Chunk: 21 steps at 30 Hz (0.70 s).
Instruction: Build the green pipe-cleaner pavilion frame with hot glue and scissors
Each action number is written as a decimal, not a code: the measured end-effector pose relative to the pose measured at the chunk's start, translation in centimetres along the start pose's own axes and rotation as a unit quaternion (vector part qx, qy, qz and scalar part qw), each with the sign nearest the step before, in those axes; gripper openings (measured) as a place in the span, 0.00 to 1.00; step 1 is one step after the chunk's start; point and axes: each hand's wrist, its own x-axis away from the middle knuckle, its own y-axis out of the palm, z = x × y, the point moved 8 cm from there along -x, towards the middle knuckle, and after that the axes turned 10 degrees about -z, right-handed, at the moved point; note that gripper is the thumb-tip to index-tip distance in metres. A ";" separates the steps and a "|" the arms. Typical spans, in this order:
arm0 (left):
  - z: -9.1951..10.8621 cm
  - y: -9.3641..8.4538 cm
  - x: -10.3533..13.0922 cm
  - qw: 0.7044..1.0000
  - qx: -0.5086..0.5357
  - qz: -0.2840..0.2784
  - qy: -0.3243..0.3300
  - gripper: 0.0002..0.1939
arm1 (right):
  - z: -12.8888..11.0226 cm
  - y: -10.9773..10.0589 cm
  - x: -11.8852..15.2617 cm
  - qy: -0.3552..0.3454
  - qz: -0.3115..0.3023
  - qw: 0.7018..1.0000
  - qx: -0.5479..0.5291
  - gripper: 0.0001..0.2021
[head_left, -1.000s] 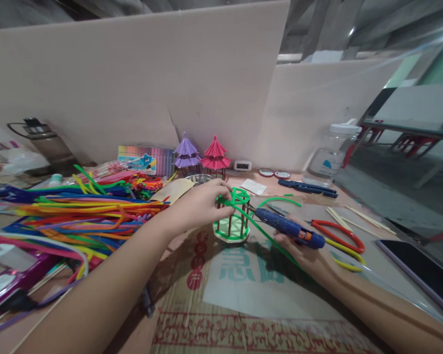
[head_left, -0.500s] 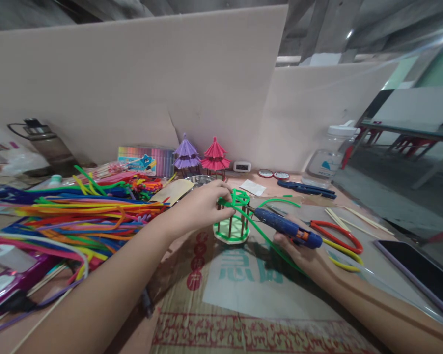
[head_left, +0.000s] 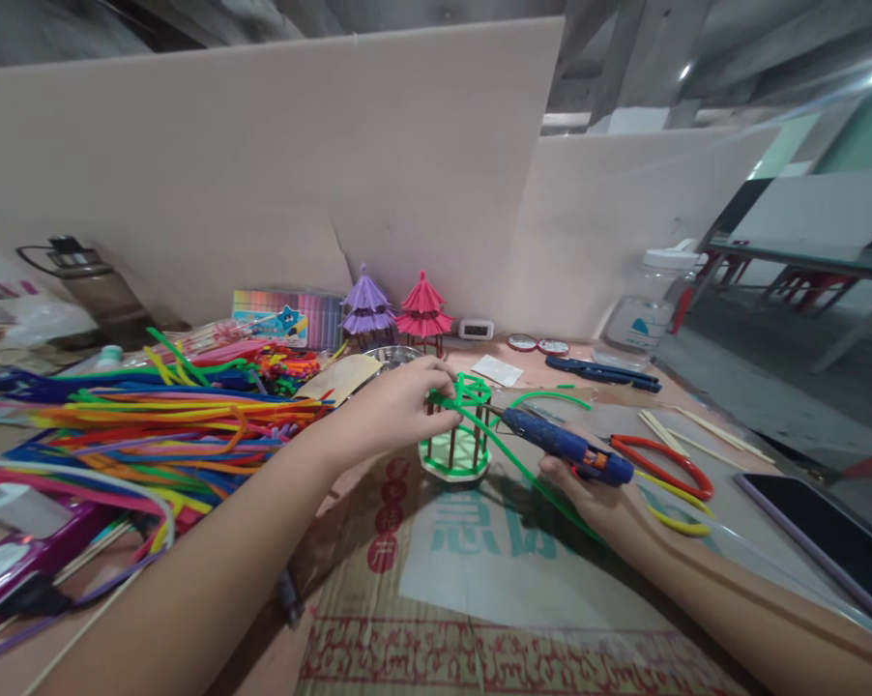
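Note:
A small pavilion frame (head_left: 456,470) with brown posts, a green-edged base and a green top ring stands upright on the work surface. My left hand (head_left: 407,401) is closed at the ring's left side, pinching a long green pipe cleaner (head_left: 514,457) against it. The strand's loose end runs down to the right, passing by my right hand (head_left: 579,491). That hand is wrapped round a blue hot glue gun (head_left: 552,440), whose nozzle points left at the top ring. My left fingers partly hide the ring, so I cannot tell whether the nozzle touches it.
Many coloured pipe cleaners (head_left: 189,411) lie heaped on the left. Behind the frame stand purple (head_left: 367,307) and red (head_left: 423,307) model pavilions. On the right are red-and-yellow-handled scissors (head_left: 664,464), thin wooden sticks (head_left: 726,435), a phone (head_left: 828,541) and a clear jug (head_left: 643,309).
Almost nothing differs. Both hands, the glue gun and the pavilion frame keep nearly the same positions, with only a slight shift of the whole view.

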 end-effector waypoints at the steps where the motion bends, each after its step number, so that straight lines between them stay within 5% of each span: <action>1: 0.1 0.0 0.0 1.000 0.005 -0.001 0.002 0.09 | 0.1 0.0 0.0 0.001 -0.001 1.000 0.002 0.17; 7: -0.2 -0.3 0.3 1.000 0.015 0.004 0.012 0.07 | 0.2 0.0 0.0 0.016 -0.014 0.999 -0.039 0.19; 11: -1.0 -0.6 0.5 1.000 0.010 0.013 -0.003 0.06 | -0.9 -2.0 -1.3 0.012 0.007 0.997 -0.082 0.22; 17: -0.6 -0.1 0.3 1.000 0.008 0.000 -0.011 0.05 | 0.3 -4.5 -9.2 0.052 -0.078 0.996 0.007 0.20; 21: -0.1 0.6 0.2 1.000 0.004 -0.008 -0.001 0.04 | 4.4 -4.4 -14.5 0.113 -0.041 0.985 0.123 0.18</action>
